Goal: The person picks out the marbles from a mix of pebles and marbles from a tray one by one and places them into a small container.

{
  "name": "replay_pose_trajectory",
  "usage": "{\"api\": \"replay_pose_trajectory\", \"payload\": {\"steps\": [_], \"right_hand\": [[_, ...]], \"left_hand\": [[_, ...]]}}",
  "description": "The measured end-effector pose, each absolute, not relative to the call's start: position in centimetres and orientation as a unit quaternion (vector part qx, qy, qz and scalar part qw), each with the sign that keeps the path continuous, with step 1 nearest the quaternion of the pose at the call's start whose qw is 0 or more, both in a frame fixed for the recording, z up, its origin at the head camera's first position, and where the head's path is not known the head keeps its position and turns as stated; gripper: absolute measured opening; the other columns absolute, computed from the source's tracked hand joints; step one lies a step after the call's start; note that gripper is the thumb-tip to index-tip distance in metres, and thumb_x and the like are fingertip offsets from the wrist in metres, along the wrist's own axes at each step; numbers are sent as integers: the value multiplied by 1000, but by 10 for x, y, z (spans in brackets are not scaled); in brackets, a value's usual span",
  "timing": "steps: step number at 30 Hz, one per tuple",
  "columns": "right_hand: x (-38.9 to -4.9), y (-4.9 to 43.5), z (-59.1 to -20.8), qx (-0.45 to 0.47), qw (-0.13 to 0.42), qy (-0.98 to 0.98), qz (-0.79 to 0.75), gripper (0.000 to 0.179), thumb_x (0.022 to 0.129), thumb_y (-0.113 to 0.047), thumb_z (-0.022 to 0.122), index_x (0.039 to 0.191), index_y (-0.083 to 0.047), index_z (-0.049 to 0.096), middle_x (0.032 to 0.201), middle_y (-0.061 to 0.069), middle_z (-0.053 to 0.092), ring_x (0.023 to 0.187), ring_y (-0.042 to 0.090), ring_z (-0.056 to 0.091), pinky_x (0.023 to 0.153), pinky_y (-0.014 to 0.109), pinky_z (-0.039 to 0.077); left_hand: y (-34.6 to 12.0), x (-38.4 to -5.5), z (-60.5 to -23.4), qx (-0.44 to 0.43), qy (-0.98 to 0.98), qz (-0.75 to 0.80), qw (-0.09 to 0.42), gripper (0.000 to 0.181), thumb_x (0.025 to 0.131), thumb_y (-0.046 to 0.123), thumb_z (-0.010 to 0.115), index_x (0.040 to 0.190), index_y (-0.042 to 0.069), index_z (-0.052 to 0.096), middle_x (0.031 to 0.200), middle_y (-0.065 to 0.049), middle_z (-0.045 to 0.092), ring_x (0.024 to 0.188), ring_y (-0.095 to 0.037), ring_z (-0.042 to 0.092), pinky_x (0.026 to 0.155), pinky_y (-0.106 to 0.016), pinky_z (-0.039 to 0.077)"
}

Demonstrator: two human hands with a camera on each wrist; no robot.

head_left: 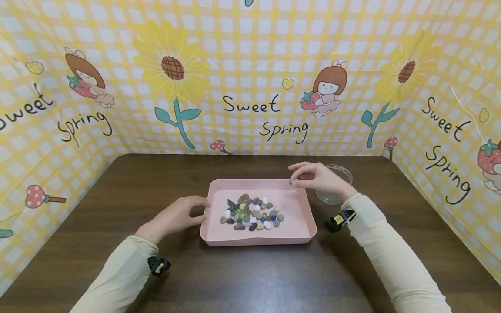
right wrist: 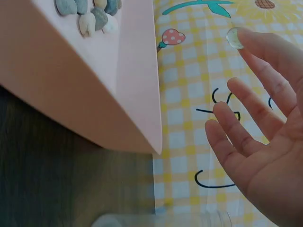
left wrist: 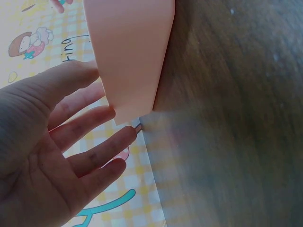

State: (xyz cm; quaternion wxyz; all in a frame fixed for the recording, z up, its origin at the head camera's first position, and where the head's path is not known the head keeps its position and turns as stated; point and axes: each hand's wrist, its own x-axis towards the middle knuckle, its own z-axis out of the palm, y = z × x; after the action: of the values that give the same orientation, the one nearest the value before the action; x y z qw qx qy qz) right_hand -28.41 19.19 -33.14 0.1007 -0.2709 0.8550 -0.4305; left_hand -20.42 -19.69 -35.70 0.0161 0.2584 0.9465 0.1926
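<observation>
A pink tray (head_left: 258, 241) holds a spread of small stones (head_left: 250, 215), white, grey, tan and dark, with several blue and clear glass marbles among them. My left hand (head_left: 178, 216) touches the tray's left wall, thumb and fingertips at the rim, fingers loosely extended. Above the tray's far right corner, my right hand (head_left: 318, 176) pinches a clear marble (right wrist: 234, 39) between thumb and index finger. The other fingers of that hand are spread. Just behind and beneath the right hand stands a clear round jar (head_left: 330, 198), partly hidden by that hand.
The brown wooden table (head_left: 250, 278) extends around the tray. A yellow checked cloth (head_left: 250, 56) printed with sunflowers and lettering rises at the table's back and sides. A black wrist strap device sits on each sleeve.
</observation>
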Motion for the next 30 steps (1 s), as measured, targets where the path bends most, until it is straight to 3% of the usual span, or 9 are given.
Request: {"api": "replay_pose_trajectory", "payload": {"steps": [10,17,22,26,30], "right_hand": [[-285,215,-329,-259,46,855,-446,21,84,-16,68,100,-3,68,135,13,52,119,30,55,99,43,47],[-283,237,-330,-215,17,870,-443,26,87,-25,66,102,-4,67,137,12,51,117,26,56,89,21,51],[-282,254,-333,-195,-6,874,-445,30,87,-27,65,104,-2,66,134,12,53,116,7,55,99,29,48],[-283,266,-337,-183,-42,876,-443,31,86,-26,66,105,-2,66,127,-1,57,104,-10,54,94,21,49],[-284,275,-340,-157,-78,870,-461,33,85,-24,68,105,2,65,116,-19,56,92,-12,59,81,8,47]], "left_hand": [[-197,-204,-357,255,947,194,21,29,86,15,64,111,0,65,120,-19,63,114,-35,57,99,-51,44],[-197,-204,-357,252,948,194,23,29,86,15,65,111,1,65,120,-19,63,114,-35,57,98,-50,45],[-196,-203,-356,250,948,195,25,29,86,15,65,112,1,65,120,-18,63,114,-35,57,98,-50,45],[-196,-203,-355,248,949,194,26,29,86,15,65,112,1,65,120,-19,63,114,-35,57,98,-50,45],[-196,-202,-354,249,949,194,26,29,86,14,65,111,1,65,120,-19,63,114,-35,57,98,-50,45]]}}
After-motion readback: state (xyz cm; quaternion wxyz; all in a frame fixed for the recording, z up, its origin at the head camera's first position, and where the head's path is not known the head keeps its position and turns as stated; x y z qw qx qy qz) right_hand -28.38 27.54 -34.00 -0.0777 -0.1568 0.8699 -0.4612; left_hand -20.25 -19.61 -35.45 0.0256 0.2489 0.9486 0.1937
